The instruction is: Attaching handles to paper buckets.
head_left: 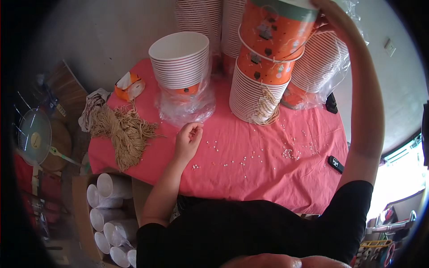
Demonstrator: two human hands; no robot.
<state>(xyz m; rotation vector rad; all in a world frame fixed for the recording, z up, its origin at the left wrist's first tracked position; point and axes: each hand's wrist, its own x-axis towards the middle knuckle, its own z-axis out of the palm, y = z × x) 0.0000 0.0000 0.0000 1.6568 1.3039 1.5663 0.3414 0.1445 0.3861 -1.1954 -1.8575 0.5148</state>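
High at the right, my right hand (330,20) grips the rim side of an orange paper bucket (275,33) with a green band. This bucket tops a tall stack of white-rimmed paper buckets (252,96), whose lower part shows many nested rims. Twisted tan cord (267,107) hangs down the front of that stack. My left hand (189,138) rests near the table's middle with its fingers curled closed, and nothing shows in them. Just beyond it stands a shorter stack of white paper buckets (181,60), its base in crumpled clear plastic (187,107).
A pink cloth (214,183) covers the table, with small white beads (288,154) scattered over it. Tan cord bundles (127,134) and an orange tape dispenser (129,86) lie left. A black remote-like object (335,164) sits at the right edge. Plastic cups fill a box (82,214) below.
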